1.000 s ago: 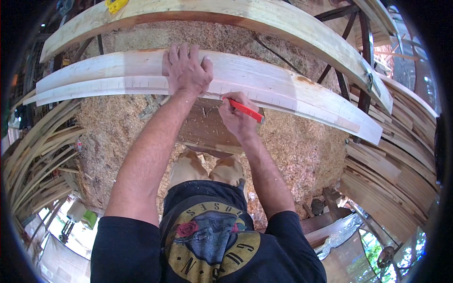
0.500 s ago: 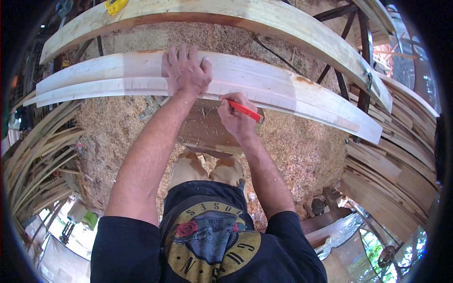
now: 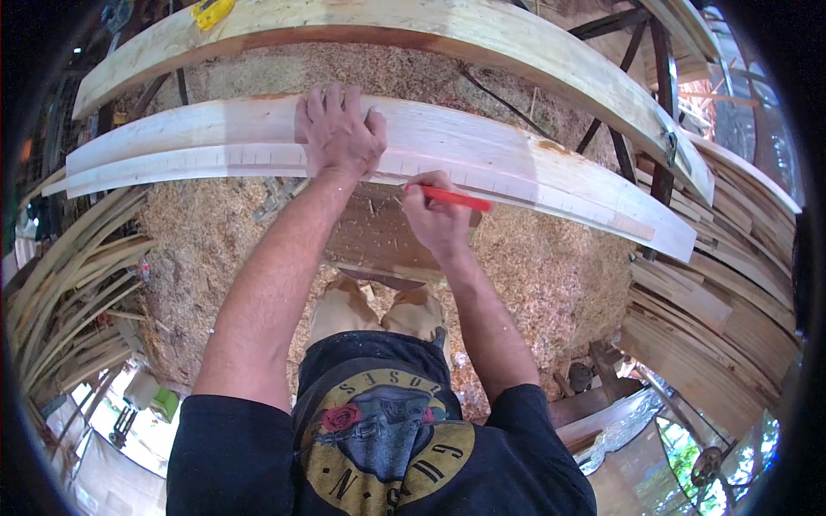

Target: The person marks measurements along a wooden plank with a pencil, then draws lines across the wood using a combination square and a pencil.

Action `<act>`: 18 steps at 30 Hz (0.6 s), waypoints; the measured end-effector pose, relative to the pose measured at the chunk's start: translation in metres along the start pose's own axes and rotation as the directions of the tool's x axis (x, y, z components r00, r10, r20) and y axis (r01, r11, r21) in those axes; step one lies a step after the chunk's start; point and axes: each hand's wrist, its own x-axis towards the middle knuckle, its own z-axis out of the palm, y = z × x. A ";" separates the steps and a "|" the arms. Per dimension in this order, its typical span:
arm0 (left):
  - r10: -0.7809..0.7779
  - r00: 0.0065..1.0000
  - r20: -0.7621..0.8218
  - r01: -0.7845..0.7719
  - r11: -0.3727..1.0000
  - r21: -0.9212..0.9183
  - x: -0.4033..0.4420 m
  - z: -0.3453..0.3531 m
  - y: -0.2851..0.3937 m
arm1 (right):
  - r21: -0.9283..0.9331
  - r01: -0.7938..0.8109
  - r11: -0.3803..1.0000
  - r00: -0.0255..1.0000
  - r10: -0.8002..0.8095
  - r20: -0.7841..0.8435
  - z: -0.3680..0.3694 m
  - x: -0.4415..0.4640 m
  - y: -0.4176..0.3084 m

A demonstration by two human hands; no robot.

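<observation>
A long pale wooden plank (image 3: 482, 133) lies across in front of me, with a row of short pencil-like marks along its near strip (image 3: 258, 157). My left hand (image 3: 342, 133) rests flat on the plank, fingers spread over its far edge. In my right hand (image 3: 437, 219) is a red carpenter's pencil (image 3: 456, 198), gripped between thumb and fingers, its back end sticking out to the right. The hand sits at the plank's near edge, right of my left hand. The pencil's tip is hidden by my fingers.
A second thick beam (image 3: 344, 24) spans the far side, with a yellow tool (image 3: 211, 12) on it. Stacked boards (image 3: 714, 344) stand at right, and thin strips (image 3: 69, 292) at left. A brown board (image 3: 374, 228) lies below the plank, amid sawdust (image 3: 206, 258) on the ground.
My right hand has rolled slightly, and the pencil's back end has swung up and to the right, now lying flatter. My left hand stays on the plank.
</observation>
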 end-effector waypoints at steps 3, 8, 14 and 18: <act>-0.011 1.000 0.023 0.011 1.000 0.008 0.002 -0.001 0.000 | 0.511 -0.152 0.846 0.969 0.229 -0.090 -0.013 0.003 -0.014; -0.007 0.999 0.052 0.008 1.000 -0.009 0.002 -0.004 0.002 | 0.075 0.188 0.979 0.912 -0.146 -0.384 -0.017 0.057 0.014; -0.002 0.999 0.054 0.001 1.000 0.021 0.001 -0.011 0.005 | -0.465 0.202 0.862 0.848 -0.391 -0.358 -0.002 0.080 0.039; -0.014 0.992 0.127 0.026 0.996 -0.091 0.002 -0.010 -0.002 | -0.540 0.181 0.822 0.843 -0.412 -0.345 -0.001 0.080 0.038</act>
